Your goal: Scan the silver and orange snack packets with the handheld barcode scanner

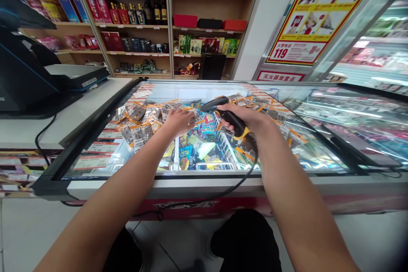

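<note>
Now the right hand [245, 114] wraps its fingers around the scanner [232, 122]; the left hand [179, 122] reaches over packets [147, 131] on the freezer [191, 182], whether pinching any I cannot tell.

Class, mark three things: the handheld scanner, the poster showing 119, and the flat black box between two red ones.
Handheld scanner [235, 123], head view: on its black handle.
Poster showing 119 [323, 7], head view: near its middle, between picture rows.
Flat black box [209, 24], head view: front face.
</note>
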A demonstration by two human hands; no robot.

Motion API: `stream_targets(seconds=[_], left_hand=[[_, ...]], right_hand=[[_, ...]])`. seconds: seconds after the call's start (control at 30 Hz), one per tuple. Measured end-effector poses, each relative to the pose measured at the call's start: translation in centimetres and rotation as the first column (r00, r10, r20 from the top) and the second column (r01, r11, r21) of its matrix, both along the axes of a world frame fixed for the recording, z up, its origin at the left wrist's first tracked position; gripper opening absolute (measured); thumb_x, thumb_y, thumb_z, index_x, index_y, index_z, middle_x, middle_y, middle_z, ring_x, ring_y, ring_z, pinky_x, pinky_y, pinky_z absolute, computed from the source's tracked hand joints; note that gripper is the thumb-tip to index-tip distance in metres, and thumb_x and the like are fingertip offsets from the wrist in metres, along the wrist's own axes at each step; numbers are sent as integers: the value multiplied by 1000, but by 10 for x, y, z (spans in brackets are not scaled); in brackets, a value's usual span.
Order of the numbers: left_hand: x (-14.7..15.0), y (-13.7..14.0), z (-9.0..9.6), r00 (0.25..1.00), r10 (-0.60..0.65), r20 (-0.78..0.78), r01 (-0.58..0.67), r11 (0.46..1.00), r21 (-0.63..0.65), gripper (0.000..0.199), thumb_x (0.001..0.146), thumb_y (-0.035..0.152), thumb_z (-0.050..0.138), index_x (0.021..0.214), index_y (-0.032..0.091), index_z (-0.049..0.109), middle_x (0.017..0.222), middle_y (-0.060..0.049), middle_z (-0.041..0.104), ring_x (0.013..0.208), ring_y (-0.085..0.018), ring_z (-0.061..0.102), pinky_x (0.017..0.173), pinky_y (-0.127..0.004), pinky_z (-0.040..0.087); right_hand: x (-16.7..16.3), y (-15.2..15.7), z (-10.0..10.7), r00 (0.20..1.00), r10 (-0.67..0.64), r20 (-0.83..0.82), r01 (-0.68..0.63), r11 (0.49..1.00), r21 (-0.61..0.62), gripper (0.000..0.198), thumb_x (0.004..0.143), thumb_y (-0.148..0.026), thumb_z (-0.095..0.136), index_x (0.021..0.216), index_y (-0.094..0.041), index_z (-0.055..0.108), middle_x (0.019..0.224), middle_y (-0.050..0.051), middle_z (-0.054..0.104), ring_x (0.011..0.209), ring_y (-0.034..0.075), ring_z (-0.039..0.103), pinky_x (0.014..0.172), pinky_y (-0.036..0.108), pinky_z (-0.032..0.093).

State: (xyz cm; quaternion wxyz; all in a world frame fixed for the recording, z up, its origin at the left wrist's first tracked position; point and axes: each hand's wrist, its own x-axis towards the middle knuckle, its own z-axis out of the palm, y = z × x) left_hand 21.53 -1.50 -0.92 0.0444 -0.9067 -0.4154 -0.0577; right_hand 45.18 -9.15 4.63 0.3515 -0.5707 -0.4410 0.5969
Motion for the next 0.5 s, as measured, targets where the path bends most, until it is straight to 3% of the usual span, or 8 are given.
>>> stream_targets(seconds=[0.13, 0.33, 0.43, 0.5], left_hand=[[1, -1, -1, 1000, 7, 6, -7, 1000, -29, 49, 101, 50, 39, 140, 24, 53, 143, -13, 61, 129, -34, 54, 106, -52, 38], [3, -2, 0, 1000, 21, -11, -22, 999, -26, 51, 101, 49, 39, 144, 24, 50, 144, -14, 59, 131, -35, 53, 107, -54, 36], [1, -2, 3, 994, 104, -33, -104, 995, 9, 50, 95, 51, 49, 134, 21, 56, 137, -16, 63, 131, -36, 50, 109, -53, 35], [-1, -4, 7, 981, 189, -38, -186, 981, 56, 48, 90, 48, 57, 126, 16, 61, 134, -19, 62, 132, -38, 48, 109, -52, 34]], right_hand=[[1, 2, -8, 997, 67, 45, -70, 995, 70, 29, 89, -48, 72, 84, -21, 64, 58, 5, 60, 43, 15, 51, 35, 25, 45], [7, 3, -9, 994, 101, 43, -102, 994, 34, 33, 90, -51, 71, 83, -20, 64, 60, 6, 62, 44, 14, 52, 36, 24, 46], [5, 5, -5, 1000, 5, 17, -5, 1000, 2, 35, 92, -51, 67, 79, -19, 61, 59, 6, 60, 44, 14, 52, 35, 25, 46], [3, 6, -2, 990, -138, -42, 140, 989, 48, 33, 93, -48, 65, 77, -20, 59, 59, 6, 60, 43, 14, 51, 33, 25, 44]])
